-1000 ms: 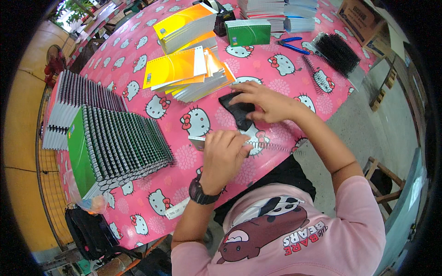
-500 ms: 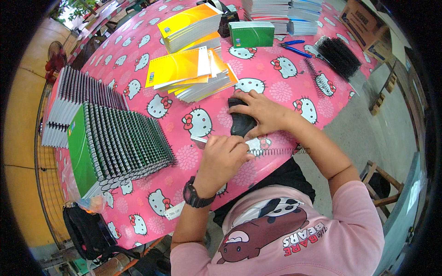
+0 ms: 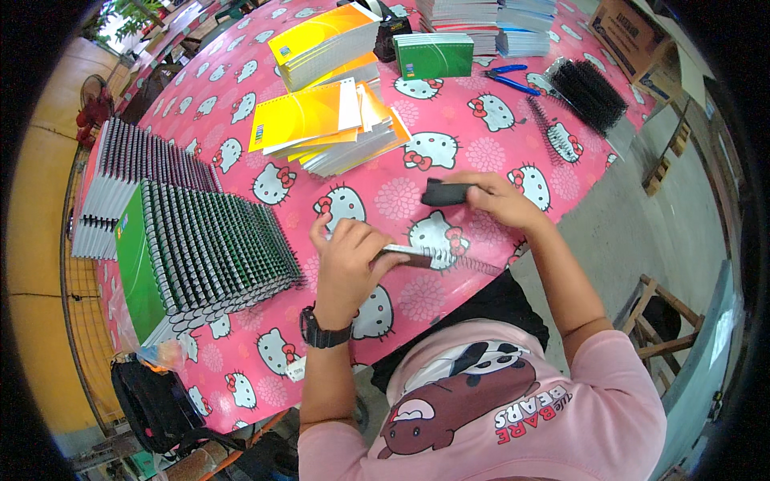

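My left hand (image 3: 350, 260) pinches a thin notebook (image 3: 415, 255), seen nearly edge-on, above the pink tablecloth (image 3: 325, 293). From the notebook's right end trails a wire coil (image 3: 475, 264); how far it is threaded I cannot tell. My right hand (image 3: 499, 200) grips a small black block (image 3: 447, 193), tilted and raised off the cloth, a little beyond the notebook and apart from it. Left of my left hand stands a stack of coil-bound notebooks (image 3: 216, 248) with a green cover at its end.
Loose yellow-covered booklets (image 3: 301, 116) lie ahead, with a yellow stack (image 3: 325, 44) behind. Farther right are a green booklet block (image 3: 435, 56), blue-handled pliers (image 3: 511, 78) and a bundle of black coils (image 3: 588, 96). A cardboard box (image 3: 630, 44) sits at the far right.
My right hand has lifted the black block off the cloth and moved right with it. My left hand has shifted left, tilting the notebook and coil so they show more.
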`<state>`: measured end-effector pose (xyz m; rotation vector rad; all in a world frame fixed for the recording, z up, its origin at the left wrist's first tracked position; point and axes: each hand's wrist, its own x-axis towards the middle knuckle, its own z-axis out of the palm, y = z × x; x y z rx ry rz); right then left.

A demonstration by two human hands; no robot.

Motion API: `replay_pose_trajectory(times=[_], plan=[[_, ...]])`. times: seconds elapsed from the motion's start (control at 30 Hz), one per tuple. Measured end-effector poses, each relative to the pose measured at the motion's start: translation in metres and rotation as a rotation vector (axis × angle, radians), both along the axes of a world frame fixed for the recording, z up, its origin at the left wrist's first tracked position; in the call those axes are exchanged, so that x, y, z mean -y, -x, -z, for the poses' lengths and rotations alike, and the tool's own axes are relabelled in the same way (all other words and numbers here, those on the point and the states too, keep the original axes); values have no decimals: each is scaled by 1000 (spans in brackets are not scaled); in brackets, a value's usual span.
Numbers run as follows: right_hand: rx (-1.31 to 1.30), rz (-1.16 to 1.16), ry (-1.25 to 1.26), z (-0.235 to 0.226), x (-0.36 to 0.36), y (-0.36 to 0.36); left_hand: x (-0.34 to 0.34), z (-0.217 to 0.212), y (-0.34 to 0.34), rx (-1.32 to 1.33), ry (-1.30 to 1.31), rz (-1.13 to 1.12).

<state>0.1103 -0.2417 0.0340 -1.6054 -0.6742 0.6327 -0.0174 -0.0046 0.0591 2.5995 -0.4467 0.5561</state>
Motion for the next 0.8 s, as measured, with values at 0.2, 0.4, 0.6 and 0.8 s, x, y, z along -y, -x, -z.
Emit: replay_pose_trajectory(times=[0.2, 0.4, 0.6, 0.8], plan=[[54, -183, -20, -19, -2, 21, 10, 6, 0, 57, 31, -29], [156, -298, -299, -30, -6, 21, 10, 6, -1, 65, 54, -24], [129, -203, -134, -30, -11, 18, 8, 8, 1, 63, 49, -34], [139, -196, -87, -27, -19, 8, 7, 16, -3, 194, 474, -187]])
